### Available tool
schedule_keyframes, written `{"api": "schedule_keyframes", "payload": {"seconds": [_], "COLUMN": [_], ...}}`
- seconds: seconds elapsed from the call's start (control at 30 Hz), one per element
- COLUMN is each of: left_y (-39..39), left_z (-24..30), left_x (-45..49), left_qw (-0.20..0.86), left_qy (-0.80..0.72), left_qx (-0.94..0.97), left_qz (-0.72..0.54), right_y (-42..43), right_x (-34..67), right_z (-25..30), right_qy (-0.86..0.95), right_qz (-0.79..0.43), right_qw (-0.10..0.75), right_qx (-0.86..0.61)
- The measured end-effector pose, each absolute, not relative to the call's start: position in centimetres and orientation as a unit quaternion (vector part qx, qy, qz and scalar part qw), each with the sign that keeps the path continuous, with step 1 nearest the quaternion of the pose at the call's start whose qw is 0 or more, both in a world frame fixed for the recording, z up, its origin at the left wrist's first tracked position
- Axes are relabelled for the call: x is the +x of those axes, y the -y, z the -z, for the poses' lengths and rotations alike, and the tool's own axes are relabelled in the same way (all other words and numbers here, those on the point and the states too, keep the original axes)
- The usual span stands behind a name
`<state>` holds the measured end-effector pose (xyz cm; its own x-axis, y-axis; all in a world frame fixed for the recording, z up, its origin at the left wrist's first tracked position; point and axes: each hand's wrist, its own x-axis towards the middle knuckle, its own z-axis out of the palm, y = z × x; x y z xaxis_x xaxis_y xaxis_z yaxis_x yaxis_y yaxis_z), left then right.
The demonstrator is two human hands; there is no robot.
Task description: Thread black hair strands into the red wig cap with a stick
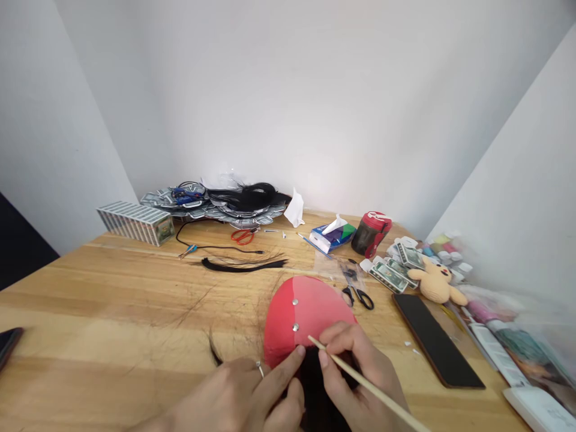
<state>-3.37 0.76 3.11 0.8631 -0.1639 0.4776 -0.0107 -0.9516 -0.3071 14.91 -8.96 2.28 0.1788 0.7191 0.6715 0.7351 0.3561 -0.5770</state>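
Note:
Low in the head view, a red and pink dome-shaped wig block (315, 300) stands on the table, with silver pins down its middle and black hair (319, 384) over its near part. My left hand (252, 390) rests at the near left of the block, the index fingertip pressed where the hair begins. From that hand's curled fingers a lock of black hair (214, 351) sticks out to the left. My right hand (364, 366) pinches a thin pale wooden stick (373, 390), its tip against the block close to my left fingertip.
Beyond the block lie a black hair bundle (243, 265), orange-handled scissors (243, 236) and black-handled scissors (359, 295). A tissue pack (330, 237), a red-lidded jar (372, 234), a plush toy (436, 282) and a dark phone (436, 339) stand or lie to the right. Stacked boxes (137, 222) are at left.

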Motion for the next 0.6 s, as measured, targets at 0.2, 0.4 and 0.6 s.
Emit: {"api": "schedule_keyframes", "payload": {"seconds": [0.2, 0.4, 0.6], "left_y": [-0.6, -0.6, -0.6], "left_z": [-3.2, -3.1, -2.9], "left_x": [-3.5, -3.4, -3.5], "left_qw": [0.148, 0.135, 0.145], "left_qy": [-0.039, -0.038, -0.037], "left_qx": [-0.957, -0.956, -0.959], "left_qz": [0.246, 0.259, 0.242], "right_y": [8.7, 8.8, 8.6], "right_x": [15.1, 15.4, 15.1], "right_z": [-2.5, -1.9, -1.4], "right_qy": [0.674, 0.689, 0.690], "right_qz": [0.022, 0.018, 0.052], "right_qw": [0.496, 0.470, 0.465], "right_qx": [-0.547, -0.552, -0.552]}}
